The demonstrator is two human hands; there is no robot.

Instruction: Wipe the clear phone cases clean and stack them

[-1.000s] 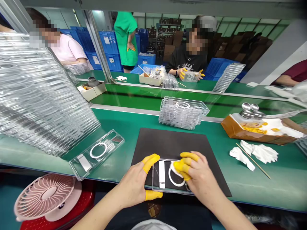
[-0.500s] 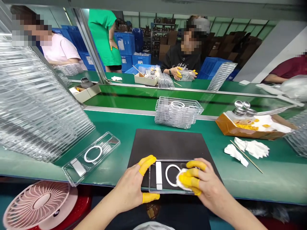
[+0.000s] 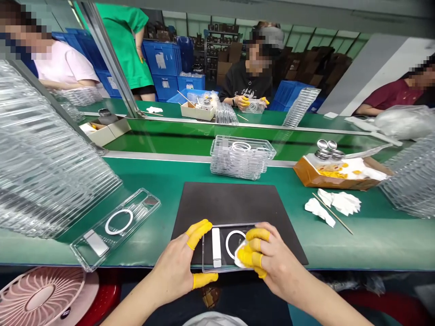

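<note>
A clear plastic phone case (image 3: 222,233) with a white ring and a white strip lies over the black mat's near edge. My left hand (image 3: 181,258), in yellow finger cots, grips the case's left end, fingers at the far edge and thumb at the near one. In my right hand (image 3: 268,253), also in yellow finger cots, a wad of white tissue (image 3: 239,254) is pressed against the case at the ring's lower right. The case's right end is hidden under that hand. Left of the mat, a second clear case (image 3: 117,228) lies slanted on the green bench.
The black mat (image 3: 227,199) has a stack of clear cases (image 3: 239,160) behind it. Taller stacks (image 3: 50,158) lean at left. At right are an orange-brown box (image 3: 322,180), crumpled tissues (image 3: 340,201) and a thin stick (image 3: 335,213). Co-workers sit across the bench.
The view has swung a little right, so everything sits further left in it. My right hand with the tissue has moved slightly left across the case, nearer the ring. My left hand keeps its grip.
</note>
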